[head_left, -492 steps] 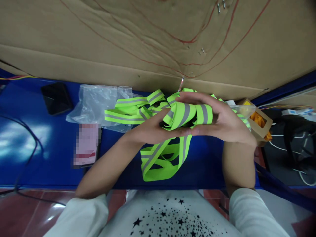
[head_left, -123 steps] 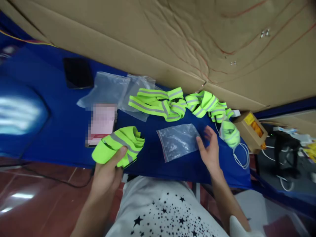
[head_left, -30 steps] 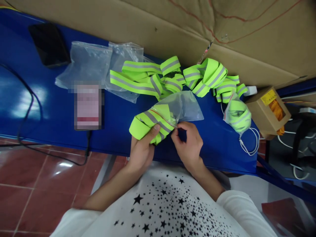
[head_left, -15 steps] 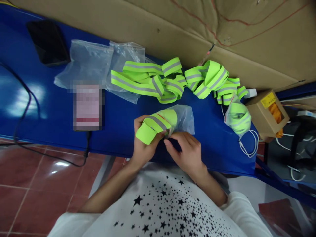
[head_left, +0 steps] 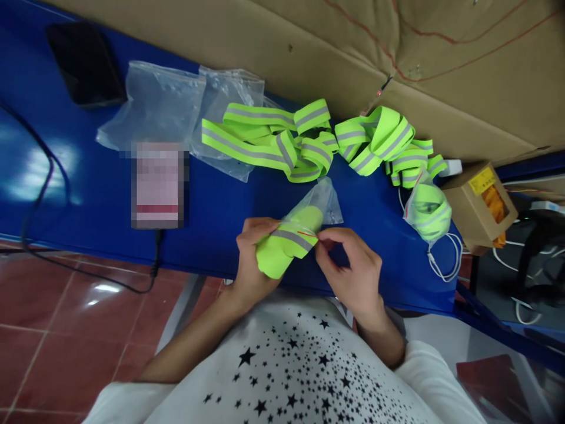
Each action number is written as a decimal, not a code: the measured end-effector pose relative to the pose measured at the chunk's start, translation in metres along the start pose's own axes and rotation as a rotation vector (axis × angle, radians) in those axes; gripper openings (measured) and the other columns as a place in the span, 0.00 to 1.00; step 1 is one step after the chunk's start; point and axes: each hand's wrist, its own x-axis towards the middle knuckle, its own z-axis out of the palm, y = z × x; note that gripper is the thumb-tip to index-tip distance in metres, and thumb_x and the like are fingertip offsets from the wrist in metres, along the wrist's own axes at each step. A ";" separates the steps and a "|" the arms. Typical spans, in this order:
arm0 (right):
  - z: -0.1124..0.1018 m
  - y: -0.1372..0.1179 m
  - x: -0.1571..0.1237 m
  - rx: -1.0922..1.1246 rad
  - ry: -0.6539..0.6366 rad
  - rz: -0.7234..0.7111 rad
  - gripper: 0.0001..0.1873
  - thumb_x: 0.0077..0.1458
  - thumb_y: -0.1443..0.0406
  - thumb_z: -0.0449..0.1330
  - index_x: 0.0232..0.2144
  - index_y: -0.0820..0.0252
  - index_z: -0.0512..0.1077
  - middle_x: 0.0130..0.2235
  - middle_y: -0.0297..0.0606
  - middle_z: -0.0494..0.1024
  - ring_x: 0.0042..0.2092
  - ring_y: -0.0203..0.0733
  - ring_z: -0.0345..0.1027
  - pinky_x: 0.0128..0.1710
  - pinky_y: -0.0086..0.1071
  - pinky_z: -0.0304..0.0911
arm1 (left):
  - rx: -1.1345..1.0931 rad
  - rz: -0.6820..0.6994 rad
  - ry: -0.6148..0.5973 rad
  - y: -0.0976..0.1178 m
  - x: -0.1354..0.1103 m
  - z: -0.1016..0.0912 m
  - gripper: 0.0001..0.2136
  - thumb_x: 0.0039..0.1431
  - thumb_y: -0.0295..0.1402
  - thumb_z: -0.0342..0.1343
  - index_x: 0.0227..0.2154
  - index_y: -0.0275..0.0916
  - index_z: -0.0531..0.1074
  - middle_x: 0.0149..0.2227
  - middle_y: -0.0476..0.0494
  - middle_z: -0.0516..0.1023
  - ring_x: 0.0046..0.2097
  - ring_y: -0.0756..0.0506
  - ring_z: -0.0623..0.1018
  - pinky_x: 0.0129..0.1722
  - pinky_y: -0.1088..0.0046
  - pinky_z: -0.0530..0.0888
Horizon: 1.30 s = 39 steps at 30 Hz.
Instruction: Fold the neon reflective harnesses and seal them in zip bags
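My left hand (head_left: 249, 256) grips a folded neon-yellow reflective band (head_left: 282, 250) with a grey stripe, just over the near edge of the blue table (head_left: 88, 176). The band's far end sits partly inside a small clear zip bag (head_left: 320, 203). My right hand (head_left: 353, 268) pinches the bag's open edge beside the band. Both hands are closed.
Loose reflective bands (head_left: 273, 138) and a second bunch (head_left: 384, 144) lie behind, with a bagged band (head_left: 426, 209) at right. Empty clear bags (head_left: 154, 103), a phone (head_left: 156, 185), a black device (head_left: 83, 62), a small cardboard box (head_left: 479, 203) and a white cable (head_left: 441, 265) surround them. Cardboard (head_left: 397, 65) rises behind.
The band has slid a little further into the bag and both hands have shifted slightly. My right hand moved from under the bundle to the bag's edge.
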 end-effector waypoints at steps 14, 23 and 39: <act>-0.004 0.000 0.003 0.048 0.133 -0.042 0.11 0.62 0.71 0.63 0.45 0.53 0.73 0.40 0.35 0.79 0.42 0.38 0.75 0.43 0.37 0.75 | 0.145 0.099 -0.062 0.004 0.019 0.007 0.31 0.50 0.25 0.69 0.56 0.49 0.68 0.51 0.43 0.74 0.52 0.39 0.75 0.48 0.59 0.75; -0.009 0.010 0.001 0.069 -0.077 -0.167 0.17 0.66 0.69 0.61 0.55 0.52 0.71 0.49 0.39 0.80 0.51 0.41 0.76 0.52 0.39 0.75 | 0.409 0.077 -0.229 0.014 0.027 0.006 0.32 0.56 0.28 0.65 0.63 0.41 0.63 0.54 0.35 0.71 0.54 0.36 0.74 0.50 0.56 0.76; -0.034 0.015 0.051 0.198 -0.024 -0.294 0.14 0.59 0.61 0.69 0.46 0.53 0.73 0.48 0.38 0.76 0.51 0.42 0.74 0.51 0.39 0.72 | -0.632 -0.484 -0.741 0.045 0.090 0.008 0.46 0.44 0.29 0.75 0.65 0.49 0.58 0.55 0.43 0.76 0.56 0.39 0.80 0.51 0.66 0.78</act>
